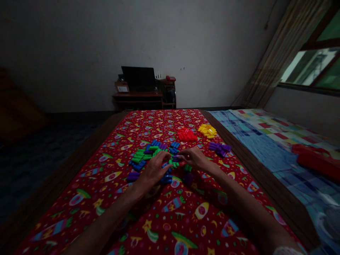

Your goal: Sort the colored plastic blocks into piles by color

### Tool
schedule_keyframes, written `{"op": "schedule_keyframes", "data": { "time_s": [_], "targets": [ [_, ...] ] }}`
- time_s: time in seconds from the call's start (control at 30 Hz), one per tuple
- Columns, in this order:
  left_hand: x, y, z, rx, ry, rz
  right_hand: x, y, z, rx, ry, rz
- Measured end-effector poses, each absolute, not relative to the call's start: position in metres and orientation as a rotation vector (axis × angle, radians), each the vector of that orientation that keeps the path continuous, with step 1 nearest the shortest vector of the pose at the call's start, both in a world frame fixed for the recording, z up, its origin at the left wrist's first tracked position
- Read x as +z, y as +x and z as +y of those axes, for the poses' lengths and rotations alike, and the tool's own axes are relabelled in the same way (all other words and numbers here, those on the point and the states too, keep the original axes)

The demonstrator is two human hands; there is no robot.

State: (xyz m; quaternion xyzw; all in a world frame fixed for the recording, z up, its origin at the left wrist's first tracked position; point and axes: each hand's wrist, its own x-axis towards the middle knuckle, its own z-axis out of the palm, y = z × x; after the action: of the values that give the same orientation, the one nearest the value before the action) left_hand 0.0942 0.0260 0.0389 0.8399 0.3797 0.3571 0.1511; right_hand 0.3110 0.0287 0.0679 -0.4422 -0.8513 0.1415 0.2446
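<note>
dim grey walls close the room, with a desk [138, 96] and dark laptop [138, 78] at the far side and a curtained window [310, 67] to your right. before you lies a red rocket-print cloth [170, 219]. your left hand [153, 172] rests curled on the mixed pile [145, 154] of blocks; you cannot tell its grip. your right hand [195, 158] pinches a small block [176, 158] at the pile's edge. red pile [186, 135], yellow pile [207, 130] and purple pile [220, 148] sit beyond.
</note>
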Motion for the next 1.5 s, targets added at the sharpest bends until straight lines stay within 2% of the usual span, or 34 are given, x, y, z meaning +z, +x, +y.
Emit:
{"op": "schedule_keyframes", "data": {
  "time_s": [0.23, 0.5, 0.63, 0.83, 1.37, 1.5],
  "targets": [
    [0.049, 0.088, 0.027, 1.050, 2.456, 1.085, 0.069, 0.414, 0.067, -0.127, -1.787, -1.713],
    [0.047, 0.066, 0.066, 1.031, 2.540, 1.262, 0.047, 0.454, 0.067, -0.045, -2.208, -1.652],
    [0.039, 0.066, 0.104, 0.919, 2.589, 1.366, 0.059, 0.448, 0.066, -0.139, -2.178, -1.640],
    [0.037, 0.087, 0.125, 0.440, 2.612, 1.542, 0.077, 0.430, 0.061, -0.265, -2.064, -1.735],
    [0.052, 0.083, 0.138, 0.428, 2.348, 1.414, 0.057, 0.348, 0.049, -0.028, -1.531, -2.292],
    [0.065, 0.082, 0.122, 0.755, 2.072, 1.306, 0.053, 0.332, 0.044, 0.121, -1.356, -2.270]
  ]
}}
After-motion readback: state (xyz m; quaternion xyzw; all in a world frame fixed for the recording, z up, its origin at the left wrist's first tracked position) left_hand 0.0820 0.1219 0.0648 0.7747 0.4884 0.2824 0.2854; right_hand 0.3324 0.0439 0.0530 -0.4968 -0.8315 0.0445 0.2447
